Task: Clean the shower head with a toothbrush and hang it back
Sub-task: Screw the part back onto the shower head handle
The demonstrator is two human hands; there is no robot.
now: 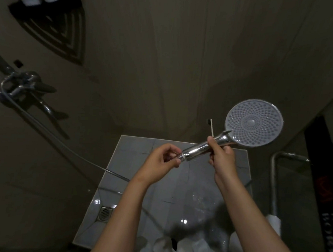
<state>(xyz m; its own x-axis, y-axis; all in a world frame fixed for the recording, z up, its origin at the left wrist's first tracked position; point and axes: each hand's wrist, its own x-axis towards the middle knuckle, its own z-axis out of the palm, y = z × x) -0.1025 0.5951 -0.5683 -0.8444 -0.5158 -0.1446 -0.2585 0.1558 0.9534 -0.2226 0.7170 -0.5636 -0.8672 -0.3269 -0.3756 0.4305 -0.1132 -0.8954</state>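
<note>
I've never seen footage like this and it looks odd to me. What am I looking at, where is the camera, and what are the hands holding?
There is no machine here. One wide-angle camera is worn on a person's head and looks down at their two bare arms in a shower stall. The right hand grips the chrome handle of a round shower head, whose nozzle face is turned toward the camera. That hand also holds a toothbrush, which sticks up behind the handle. The left hand pinches the handle's lower end. Below is the wet tiled floor with a drain. On the left wall are a mixer tap, its hose and a corner shelf.
</note>
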